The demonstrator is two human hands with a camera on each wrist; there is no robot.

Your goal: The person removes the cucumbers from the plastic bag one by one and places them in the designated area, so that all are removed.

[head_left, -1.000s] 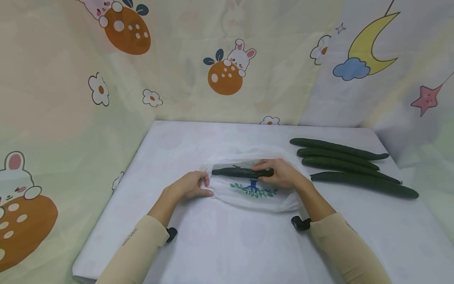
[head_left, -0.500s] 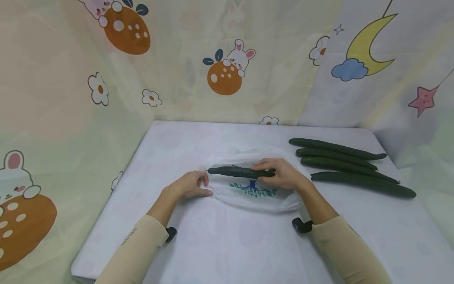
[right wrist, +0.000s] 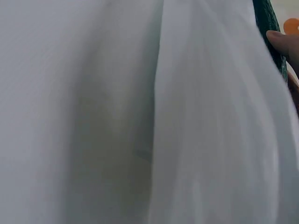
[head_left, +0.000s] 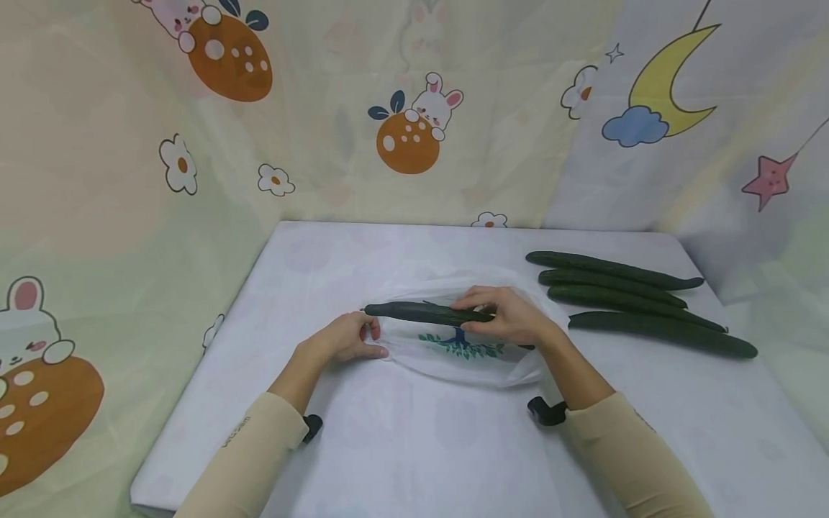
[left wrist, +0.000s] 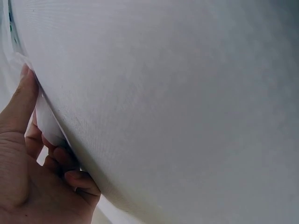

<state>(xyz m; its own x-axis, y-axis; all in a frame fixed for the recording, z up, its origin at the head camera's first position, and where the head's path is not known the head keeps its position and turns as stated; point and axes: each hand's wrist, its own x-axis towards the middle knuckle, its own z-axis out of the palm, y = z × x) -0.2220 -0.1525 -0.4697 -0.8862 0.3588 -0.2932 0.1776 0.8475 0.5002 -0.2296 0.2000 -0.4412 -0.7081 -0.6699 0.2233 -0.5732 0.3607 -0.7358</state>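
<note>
A white plastic bag (head_left: 447,367) printed with a blue and green tree lies mid-table in the head view. At its left end my left hand (head_left: 346,338) pinches the bag's edge; in the left wrist view the thumb presses the thin plastic (left wrist: 49,123). My right hand (head_left: 508,315) grips a dark green cucumber (head_left: 408,311) near its right end, above the bag's opening. The cucumber's left tip sits just above the left fingers. In the right wrist view the thumb (right wrist: 282,43) lies on the cucumber (right wrist: 267,23), while the bag (right wrist: 210,116) fills the middle.
Several more cucumbers (head_left: 615,267) lie side by side on the right of the white-covered table (head_left: 414,446). A small dark green end (head_left: 527,347) shows below the right hand. Patterned cloth (head_left: 324,137) hangs behind the table.
The cucumber in my right hand has shifted left, its left tip now passing over the left fingers. My right hand has moved slightly left and up; the left hand stays at the bag's edge.
</note>
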